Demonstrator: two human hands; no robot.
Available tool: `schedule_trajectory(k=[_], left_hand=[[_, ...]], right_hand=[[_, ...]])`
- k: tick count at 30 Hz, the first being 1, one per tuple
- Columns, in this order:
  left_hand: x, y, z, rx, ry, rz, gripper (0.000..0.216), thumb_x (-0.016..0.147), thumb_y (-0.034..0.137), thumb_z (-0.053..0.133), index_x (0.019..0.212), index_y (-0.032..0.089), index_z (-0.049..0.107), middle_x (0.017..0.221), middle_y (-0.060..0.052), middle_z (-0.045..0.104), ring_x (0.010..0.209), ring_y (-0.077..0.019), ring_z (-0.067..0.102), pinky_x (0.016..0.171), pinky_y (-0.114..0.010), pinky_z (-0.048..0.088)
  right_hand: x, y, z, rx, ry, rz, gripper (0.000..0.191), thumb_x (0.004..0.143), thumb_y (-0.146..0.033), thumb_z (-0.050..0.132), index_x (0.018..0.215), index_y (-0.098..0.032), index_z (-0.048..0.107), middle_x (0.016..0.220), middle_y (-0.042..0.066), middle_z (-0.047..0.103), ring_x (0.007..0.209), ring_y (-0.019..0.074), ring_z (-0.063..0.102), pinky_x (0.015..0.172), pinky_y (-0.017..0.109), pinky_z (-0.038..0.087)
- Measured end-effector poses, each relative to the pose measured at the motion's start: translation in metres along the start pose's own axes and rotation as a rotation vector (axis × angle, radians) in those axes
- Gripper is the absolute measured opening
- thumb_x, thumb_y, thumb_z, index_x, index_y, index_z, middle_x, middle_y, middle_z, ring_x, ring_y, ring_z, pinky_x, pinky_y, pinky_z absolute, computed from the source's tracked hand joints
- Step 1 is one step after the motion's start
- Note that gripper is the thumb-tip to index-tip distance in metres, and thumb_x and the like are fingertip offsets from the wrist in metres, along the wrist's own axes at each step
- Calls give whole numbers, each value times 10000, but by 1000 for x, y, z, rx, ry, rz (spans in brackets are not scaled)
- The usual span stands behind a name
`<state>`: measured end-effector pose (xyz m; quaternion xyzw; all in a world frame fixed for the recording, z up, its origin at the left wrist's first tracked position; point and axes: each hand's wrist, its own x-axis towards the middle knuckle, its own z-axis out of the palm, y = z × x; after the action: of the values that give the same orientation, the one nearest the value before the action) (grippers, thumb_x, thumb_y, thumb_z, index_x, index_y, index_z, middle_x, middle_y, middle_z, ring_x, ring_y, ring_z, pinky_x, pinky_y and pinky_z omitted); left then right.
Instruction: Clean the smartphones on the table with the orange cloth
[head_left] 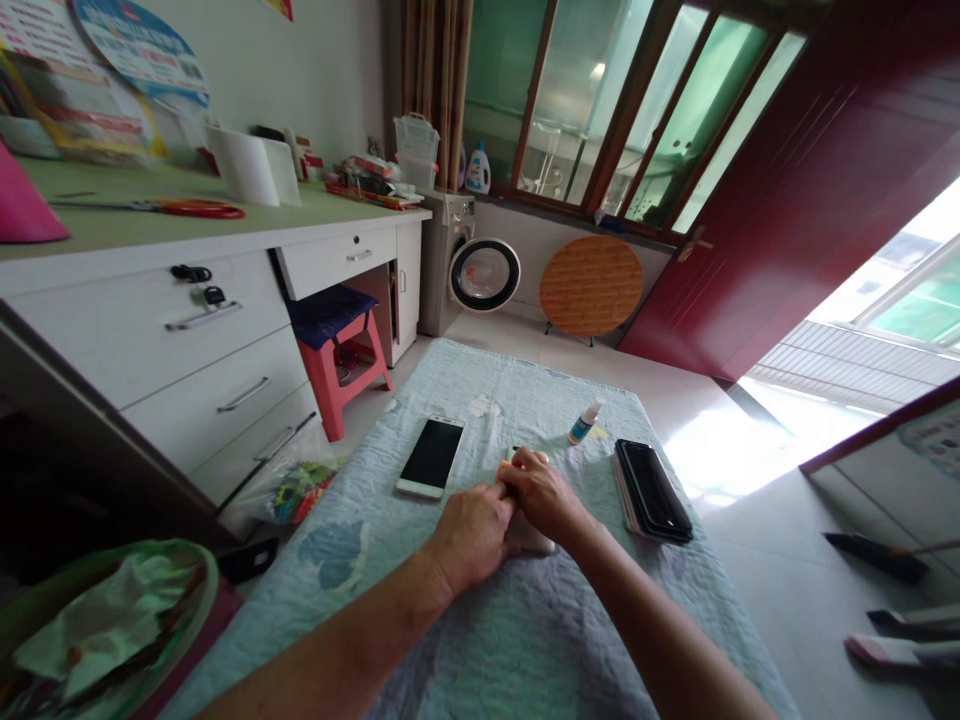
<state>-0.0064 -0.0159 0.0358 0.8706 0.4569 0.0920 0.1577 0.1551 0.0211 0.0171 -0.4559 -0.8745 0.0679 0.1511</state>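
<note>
A pale phone (534,541) lies on the cloth-covered table in front of me, mostly hidden under both hands. My left hand (472,525) grips it from the left side, fingers closed around its edge. Across its upper part rests my right hand (546,492), with fingers bent and pressed together near the left fingertips. A bit of something orange (504,466) shows at the right fingertips, too small to name. To the left lies a white phone (431,457) with a dark screen. A small spray bottle (584,423) and a stack of dark phones (654,490) are on the right.
A light blue quilted cloth (480,380) covers the table. At left are a desk with drawers (217,370), a pink stool (341,370) and a lined waste bin (202,600). Beyond stand a washing machine with its door ajar (485,274) and a round wooden board (592,285).
</note>
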Motion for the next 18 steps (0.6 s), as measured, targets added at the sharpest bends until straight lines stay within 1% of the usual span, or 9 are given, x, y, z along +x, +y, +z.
schedule_trajectory(k=[3,7,10,13,18], left_hand=[[0,1,0,21,-8,-5,506,761,401,695,1195,161,589,1131,-110,648,1004,-288,597,869,-373,487],[0,1,0,5,-9,-6,501,747,415,705,1172,170,604,1121,-106,651,1000,-294,596,874,-383,487],[-1,0,0,-22,-6,0,473,746,411,704,1159,204,604,1142,-86,644,1014,-283,590,900,-377,473],[-1,-1,0,-23,-5,2,458,741,405,704,1145,214,603,1180,-80,627,1026,-279,584,910,-376,464],[-1,0,-1,-10,6,15,417,747,413,690,1103,210,612,1120,-76,640,1009,-278,582,876,-373,472]], right_hand=[[5,2,-2,-26,-51,14,192,931,-189,488,848,-189,661,906,36,512,811,142,448,737,255,357],[23,8,-5,-92,-116,92,137,893,-194,541,867,-191,675,957,51,528,889,163,464,740,248,367],[35,13,-6,-117,-136,153,188,919,-192,495,904,-194,682,977,59,538,899,163,477,759,242,375],[41,17,-4,-125,-131,195,243,945,-195,439,938,-195,682,982,66,548,899,166,486,780,245,374],[42,22,-2,-160,-115,298,291,968,-224,377,969,-186,665,974,80,558,896,182,500,752,256,363]])
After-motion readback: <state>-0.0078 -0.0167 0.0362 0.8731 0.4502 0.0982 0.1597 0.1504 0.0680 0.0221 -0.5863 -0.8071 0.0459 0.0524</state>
